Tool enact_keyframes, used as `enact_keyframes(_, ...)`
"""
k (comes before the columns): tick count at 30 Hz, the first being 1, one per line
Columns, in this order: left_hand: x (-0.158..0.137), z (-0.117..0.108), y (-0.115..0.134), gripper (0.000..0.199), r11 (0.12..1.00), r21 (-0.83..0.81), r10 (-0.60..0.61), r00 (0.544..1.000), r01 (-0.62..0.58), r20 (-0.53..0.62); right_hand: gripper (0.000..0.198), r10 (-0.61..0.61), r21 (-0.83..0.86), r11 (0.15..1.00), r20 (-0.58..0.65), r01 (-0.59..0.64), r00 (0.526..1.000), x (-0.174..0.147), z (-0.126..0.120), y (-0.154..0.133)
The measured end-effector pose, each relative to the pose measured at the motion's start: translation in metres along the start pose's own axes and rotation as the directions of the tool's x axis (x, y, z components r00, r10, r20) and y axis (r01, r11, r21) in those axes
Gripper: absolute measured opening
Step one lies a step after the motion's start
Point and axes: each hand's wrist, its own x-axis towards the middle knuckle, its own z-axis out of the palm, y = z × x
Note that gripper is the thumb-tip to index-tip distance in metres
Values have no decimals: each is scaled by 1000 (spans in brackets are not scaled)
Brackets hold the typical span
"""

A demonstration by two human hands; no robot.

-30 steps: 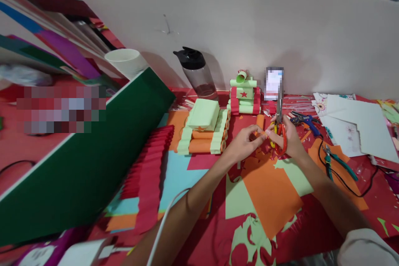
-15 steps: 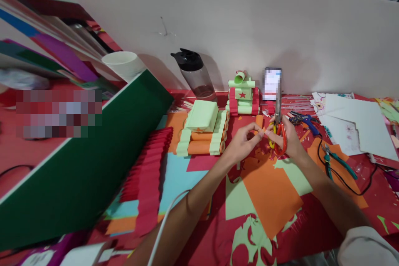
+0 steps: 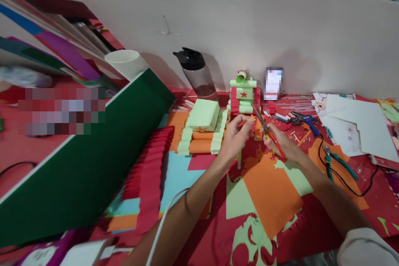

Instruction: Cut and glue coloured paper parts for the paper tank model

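My left hand (image 3: 234,136) is closed in a pinch on a small orange paper piece (image 3: 252,119), which shows just past the fingertips. In my right hand (image 3: 283,142) is a pair of scissors (image 3: 274,139) with red and yellow handles. Its blades tilt up and to the left, close to the orange piece. Behind the hands stands a light green paper tank model (image 3: 245,94) with a red star and red treads. To the left lies another model (image 3: 204,146) of orange rolls and pale green treads, topped by a green box (image 3: 203,114). Orange paper (image 3: 271,195) lies below the hands.
A green board (image 3: 93,166) leans across the left side. A dark-lidded bottle (image 3: 201,75) and a phone (image 3: 273,84) stand by the wall. Teal pliers (image 3: 339,162), a blue glue gun (image 3: 308,124) and white card sheets (image 3: 358,120) lie at right. A white cable (image 3: 168,216) crosses my left arm.
The scissors have swung from upright to a leftward tilt. My left hand has shifted left and a little up with the orange piece, so the hands are farther apart.
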Motion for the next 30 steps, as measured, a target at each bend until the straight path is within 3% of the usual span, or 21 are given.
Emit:
enact_keyframes(10, 1, 0, -2, 27, 998, -57, 5, 997, -10, -81, 46, 2, -106, 994, -2, -2, 1000, 0, 3, -3)
enact_keyframes(19, 0, 1, -1, 29, 998, -40, 57, 998, -58, -24, 47, 82, 16, 997, 0, -82, 997, -2, 5, -15)
enact_keyframes(30, -1, 2, 0, 27, 997, -48, 61, 998, -61, -18, 54, 69, 36, 997, -7, -68, 998, 0, 6, -16)
